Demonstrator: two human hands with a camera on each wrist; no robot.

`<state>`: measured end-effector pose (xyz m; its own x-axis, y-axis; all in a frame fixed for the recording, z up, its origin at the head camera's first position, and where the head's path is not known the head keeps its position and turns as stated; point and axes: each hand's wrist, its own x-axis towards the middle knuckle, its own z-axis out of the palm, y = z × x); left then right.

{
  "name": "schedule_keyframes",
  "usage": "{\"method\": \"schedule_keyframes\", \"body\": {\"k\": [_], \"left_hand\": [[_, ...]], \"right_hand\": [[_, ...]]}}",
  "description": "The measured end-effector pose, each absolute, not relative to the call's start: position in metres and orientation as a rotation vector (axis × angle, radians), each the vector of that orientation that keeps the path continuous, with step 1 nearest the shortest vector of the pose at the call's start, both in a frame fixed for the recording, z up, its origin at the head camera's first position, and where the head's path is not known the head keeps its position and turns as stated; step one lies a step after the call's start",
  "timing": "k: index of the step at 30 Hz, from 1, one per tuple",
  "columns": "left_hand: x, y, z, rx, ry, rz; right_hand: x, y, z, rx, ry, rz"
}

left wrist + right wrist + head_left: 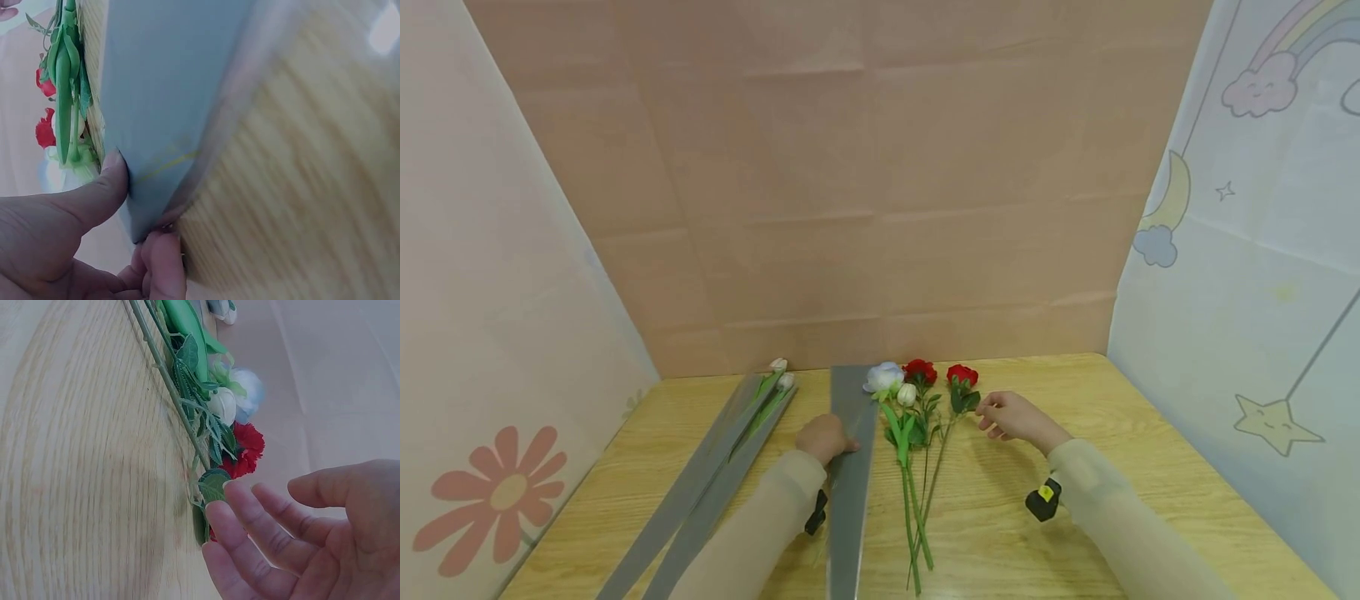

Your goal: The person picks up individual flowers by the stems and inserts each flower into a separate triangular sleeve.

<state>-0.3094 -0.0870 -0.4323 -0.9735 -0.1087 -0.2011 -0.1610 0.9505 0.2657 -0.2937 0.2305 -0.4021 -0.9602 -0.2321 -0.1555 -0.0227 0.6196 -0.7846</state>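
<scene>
My left hand (823, 437) grips a long grey flower sleeve (850, 517) by its sides. In the left wrist view the thumb lies on one edge of the sleeve (169, 94), with the fingers curled at its tip. Near the leaves of a red rose (962, 375) is my right hand (1011, 417), its fingers loosely bent around nothing. In the right wrist view the fingertips (219, 509) overlap the rose leaves (214, 486). Beside that rose lie a red carnation (919, 372), a white tulip (907, 394) and a pale blue-white flower (883, 377), stems crossing toward me.
Two more grey sleeves (681, 508), each with a white tulip (786, 381) at its top, lie on the left of the wooden table (1000, 533). A brown sheet (880, 183) hangs behind, and printed panels (1247, 333) stand at both sides.
</scene>
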Motion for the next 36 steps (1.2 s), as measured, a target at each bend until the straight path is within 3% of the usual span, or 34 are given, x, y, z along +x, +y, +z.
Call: {"method": "schedule_keyframes", "body": {"k": [15,27,36], "left_hand": [[-0.308,-0.114,-0.438,-0.067,2.867,0.947],[-0.309,-0.132,-0.435,0.002,2.889,1.016],[-0.314,-0.142,-0.384,0.034,2.984,0.733]], "right_hand": [[-0.289,0.233,-0.398,-0.2,2.617,-1.244],[-0.289,0.234,-0.4,-0.186,2.613,-1.254],[-0.288,0.23,-0.399,-0.189,2.593,-1.278]]}}
